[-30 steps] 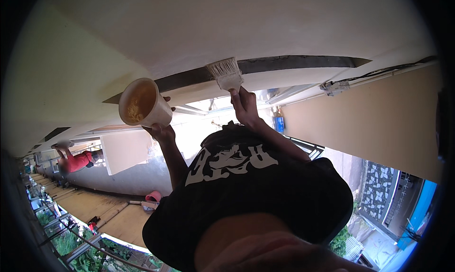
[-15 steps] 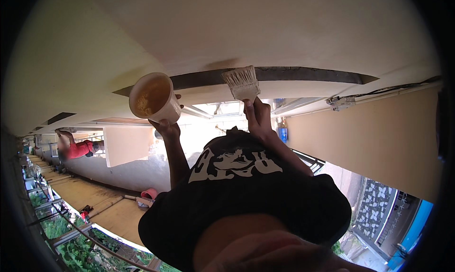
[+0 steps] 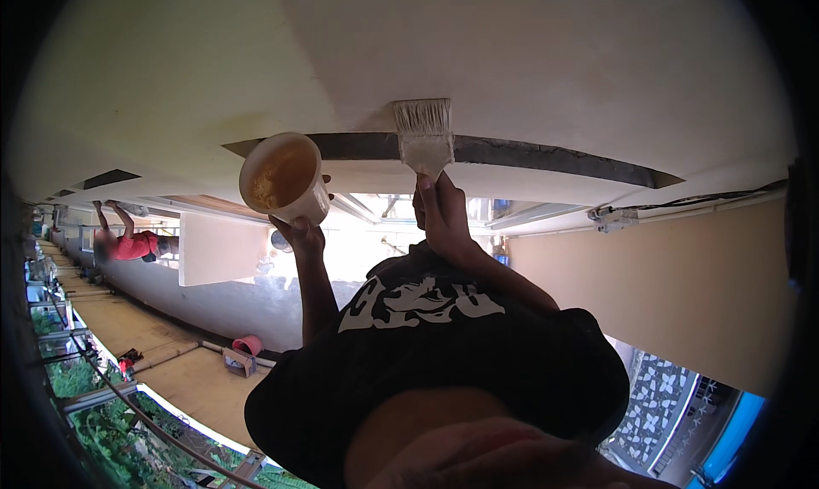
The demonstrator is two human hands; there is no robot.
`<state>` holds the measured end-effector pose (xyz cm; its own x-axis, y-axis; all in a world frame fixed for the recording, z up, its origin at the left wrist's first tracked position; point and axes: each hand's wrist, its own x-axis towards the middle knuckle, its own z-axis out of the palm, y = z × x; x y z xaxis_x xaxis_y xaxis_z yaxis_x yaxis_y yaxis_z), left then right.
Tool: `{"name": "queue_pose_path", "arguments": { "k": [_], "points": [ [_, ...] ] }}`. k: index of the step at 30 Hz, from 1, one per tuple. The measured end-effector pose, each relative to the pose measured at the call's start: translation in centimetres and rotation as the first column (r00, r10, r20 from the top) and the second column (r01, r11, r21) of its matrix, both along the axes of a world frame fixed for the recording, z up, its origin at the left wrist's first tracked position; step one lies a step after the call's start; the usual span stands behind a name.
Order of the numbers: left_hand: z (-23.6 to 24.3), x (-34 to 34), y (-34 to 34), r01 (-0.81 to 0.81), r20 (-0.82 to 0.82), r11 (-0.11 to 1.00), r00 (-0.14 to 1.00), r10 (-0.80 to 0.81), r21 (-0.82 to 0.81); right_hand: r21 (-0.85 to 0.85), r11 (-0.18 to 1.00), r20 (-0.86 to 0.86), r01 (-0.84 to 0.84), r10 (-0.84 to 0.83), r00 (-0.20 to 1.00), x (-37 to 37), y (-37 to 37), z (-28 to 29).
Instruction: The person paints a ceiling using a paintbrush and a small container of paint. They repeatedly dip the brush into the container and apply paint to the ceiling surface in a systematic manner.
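My left hand (image 3: 302, 235) is wrapped round a pale plastic tub (image 3: 312, 201), tilted so that its mouth shows. Inside lies a yellowish-tan paint-like stuff (image 3: 270, 186), with lighter lumps on one side. In my right hand (image 3: 445, 218) is a wide paintbrush (image 3: 426, 146), gripped by its handle. Its bristles are crusted pale and point up to the cream painted surface (image 3: 546, 71); whether they touch it I cannot tell. Behind brush and tub runs a long dark grey recess (image 3: 546, 155).
At the far left another person (image 3: 136, 246) in a red top has both arms raised. A pink bucket (image 3: 247, 345) stands on the tan ledge (image 3: 171, 353). Cables (image 3: 674, 206) run along the beige wall (image 3: 648, 276) at right. Railings and plants (image 3: 119, 438) lie lower left.
The paintbrush has swung from leaning left to nearly upright and moved slightly left. The tub has shifted a little right in view. The whole view has turned slightly.
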<state>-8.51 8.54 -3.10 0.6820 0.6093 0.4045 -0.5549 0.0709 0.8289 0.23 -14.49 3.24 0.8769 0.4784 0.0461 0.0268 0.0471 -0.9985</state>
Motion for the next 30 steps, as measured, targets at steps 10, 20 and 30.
{"name": "queue_pose_path", "arguments": {
  "k": [10, 20, 30],
  "points": [
    [-2.4, -1.0, 1.1, -0.032, -0.024, 0.994, 0.999, 0.030, -0.101, 0.382, 0.912, -0.069, -0.149, 0.189, 0.980, 2.0, 1.7, 6.9],
    [-1.3, 0.4, 1.2, -0.020, 0.004, 0.999, 1.000, 0.020, -0.037, 0.357, 0.899, 0.287, -0.252, 0.151, 0.946, 2.8, 1.4, 15.5],
    [-4.3, -0.3, 2.1, -0.060, 0.002, 0.996, 0.998, 0.061, -0.064, 0.064, 0.978, -0.055, -0.199, 0.202, 0.978, -1.1, -2.4, 8.4]
  ]
}}
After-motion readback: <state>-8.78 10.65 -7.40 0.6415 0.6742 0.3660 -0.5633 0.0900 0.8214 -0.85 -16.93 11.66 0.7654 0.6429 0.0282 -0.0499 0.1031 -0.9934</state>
